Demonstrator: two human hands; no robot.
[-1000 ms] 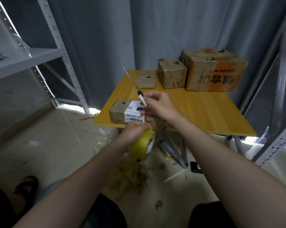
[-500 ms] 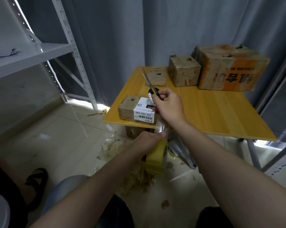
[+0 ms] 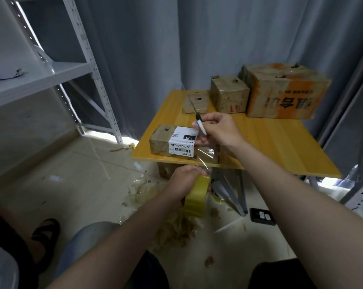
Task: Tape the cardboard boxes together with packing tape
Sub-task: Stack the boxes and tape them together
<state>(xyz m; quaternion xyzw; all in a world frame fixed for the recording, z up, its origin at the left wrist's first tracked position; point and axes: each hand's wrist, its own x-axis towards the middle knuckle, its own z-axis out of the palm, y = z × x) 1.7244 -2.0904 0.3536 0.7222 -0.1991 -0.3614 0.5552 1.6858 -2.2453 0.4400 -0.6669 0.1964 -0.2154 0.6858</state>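
Two small cardboard boxes lie side by side at the front edge of the yellow table; the left one carries a white barcode label. My right hand holds a slim knife above them, blade pointing up and away. Below the table edge, my left hand grips a yellow roll of packing tape. A clear strip of tape stretches from the roll up onto the right box.
Three more taped boxes stand at the table's back: a flat one, a cube and a large orange-printed one. A grey metal shelf is at the left. Tape scraps and a black device litter the floor.
My left hand has pulled the tape roll down and away from the table edge, stretching the strip. The right hand has tilted the knife and kept it above the boxes.
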